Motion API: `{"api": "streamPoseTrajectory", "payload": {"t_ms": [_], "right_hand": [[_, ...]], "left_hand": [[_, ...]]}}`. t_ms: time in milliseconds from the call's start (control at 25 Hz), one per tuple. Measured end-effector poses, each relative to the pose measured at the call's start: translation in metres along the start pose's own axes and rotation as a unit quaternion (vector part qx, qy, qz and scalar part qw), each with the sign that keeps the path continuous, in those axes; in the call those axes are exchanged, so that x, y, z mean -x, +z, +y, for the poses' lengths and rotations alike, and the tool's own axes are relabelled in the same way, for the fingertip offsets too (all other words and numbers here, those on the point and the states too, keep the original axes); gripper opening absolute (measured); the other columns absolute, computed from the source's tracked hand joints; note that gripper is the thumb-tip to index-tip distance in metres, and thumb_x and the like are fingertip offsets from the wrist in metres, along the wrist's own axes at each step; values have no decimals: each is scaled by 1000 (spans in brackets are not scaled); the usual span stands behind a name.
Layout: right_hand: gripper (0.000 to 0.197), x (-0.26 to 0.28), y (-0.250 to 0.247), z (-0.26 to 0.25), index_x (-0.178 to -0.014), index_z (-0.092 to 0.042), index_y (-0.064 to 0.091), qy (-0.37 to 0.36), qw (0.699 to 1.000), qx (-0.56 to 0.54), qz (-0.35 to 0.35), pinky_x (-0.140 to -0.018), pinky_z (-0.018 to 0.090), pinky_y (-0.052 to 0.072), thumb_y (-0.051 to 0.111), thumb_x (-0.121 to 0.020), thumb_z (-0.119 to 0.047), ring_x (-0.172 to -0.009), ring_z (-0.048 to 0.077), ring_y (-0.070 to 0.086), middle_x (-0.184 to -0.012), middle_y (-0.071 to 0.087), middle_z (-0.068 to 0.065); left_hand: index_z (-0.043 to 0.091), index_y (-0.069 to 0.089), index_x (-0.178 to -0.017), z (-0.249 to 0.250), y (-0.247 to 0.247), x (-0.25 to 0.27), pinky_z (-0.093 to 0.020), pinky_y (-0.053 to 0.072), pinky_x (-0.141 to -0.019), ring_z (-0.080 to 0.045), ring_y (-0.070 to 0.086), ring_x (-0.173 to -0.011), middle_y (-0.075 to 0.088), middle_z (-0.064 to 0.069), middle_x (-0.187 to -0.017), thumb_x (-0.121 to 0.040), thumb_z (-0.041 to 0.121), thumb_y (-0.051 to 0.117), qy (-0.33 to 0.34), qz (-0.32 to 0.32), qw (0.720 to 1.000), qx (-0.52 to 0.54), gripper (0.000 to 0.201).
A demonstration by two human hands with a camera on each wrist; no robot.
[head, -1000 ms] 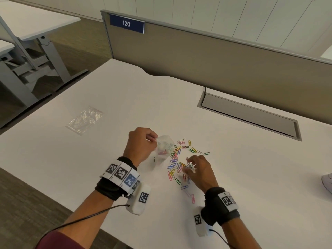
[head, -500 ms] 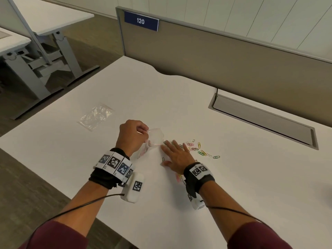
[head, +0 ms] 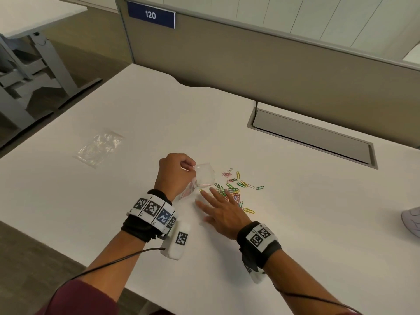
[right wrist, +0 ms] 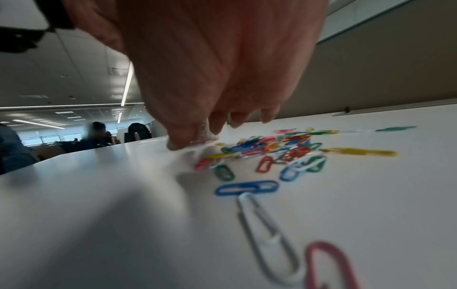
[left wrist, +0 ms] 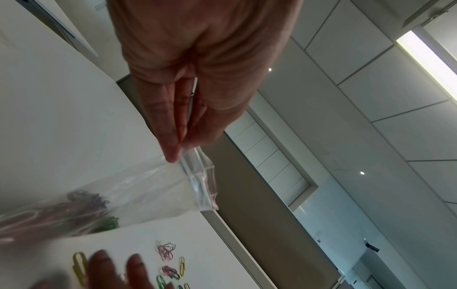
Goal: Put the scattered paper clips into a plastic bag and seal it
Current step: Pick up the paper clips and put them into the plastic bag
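Note:
My left hand pinches the rim of a small clear zip bag and holds its mouth open just above the white desk. In the left wrist view the bag has several coloured clips in its bottom, and thumb and fingers pinch the rim. Coloured paper clips lie scattered right of the bag. My right hand lies flat with fingers spread on the desk, over the near edge of the pile. The right wrist view shows its fingertips touching the desk beside the clips.
A second crumpled clear bag lies at the far left of the desk. A recessed cable tray sits at the back right below the beige partition. A pale object shows at the right edge.
My right hand went from picking at the pile with curled fingers to lying flat and spread on the desk beside the bag. The left hand kept its pinch on the bag.

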State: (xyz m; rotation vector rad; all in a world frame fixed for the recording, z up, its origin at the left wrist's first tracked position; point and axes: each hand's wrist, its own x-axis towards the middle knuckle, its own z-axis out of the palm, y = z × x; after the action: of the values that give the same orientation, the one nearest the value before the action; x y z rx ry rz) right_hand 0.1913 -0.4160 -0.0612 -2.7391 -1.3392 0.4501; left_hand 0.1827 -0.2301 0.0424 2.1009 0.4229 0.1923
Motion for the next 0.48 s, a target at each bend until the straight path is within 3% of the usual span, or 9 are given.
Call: {"api": "streamPoseTrajectory", "payload": {"t_ms": [120, 240, 360, 480], "right_hand": [[59, 7, 7, 4, -150, -23, 16, 31, 999, -11, -12, -119, 58, 9, 37, -98, -40, -149, 26, 7, -162, 13, 0], [58, 20, 6, 23, -145, -23, 32, 74, 992, -64, 77, -116, 53, 25, 49, -93, -43, -146, 29, 22, -157, 29, 5], [69, 22, 0, 35, -144, -35, 31, 148, 984, -95, 32, -116, 49, 22, 59, -83, -53, -146, 32, 15, -160, 21, 3], [50, 17, 0, 34, -134, -31, 49, 153, 982, -92, 54, -104, 47, 38, 61, -87, -42, -134, 35, 33, -149, 39, 6]], "left_hand": [[7, 73, -84, 4, 6, 5, -32, 60, -72, -15, 69, -71, 72, -5, -74, -74, -1, 67, 1, -4, 1000, -9, 14], [7, 73, -84, 5, 13, 10, -19, 53, -65, -17, 69, -73, 73, -6, -77, -75, -1, 67, -8, -14, 1000, -13, 14], [6, 73, -84, 8, 23, 14, -13, 48, -63, -17, 69, -72, 74, -8, -78, -75, 0, 68, -5, -21, 1000, -17, 13], [6, 73, -85, 11, 31, 18, -12, 47, -63, -17, 69, -72, 73, -8, -78, -75, 1, 68, -5, -26, 1000, -16, 13]]}}
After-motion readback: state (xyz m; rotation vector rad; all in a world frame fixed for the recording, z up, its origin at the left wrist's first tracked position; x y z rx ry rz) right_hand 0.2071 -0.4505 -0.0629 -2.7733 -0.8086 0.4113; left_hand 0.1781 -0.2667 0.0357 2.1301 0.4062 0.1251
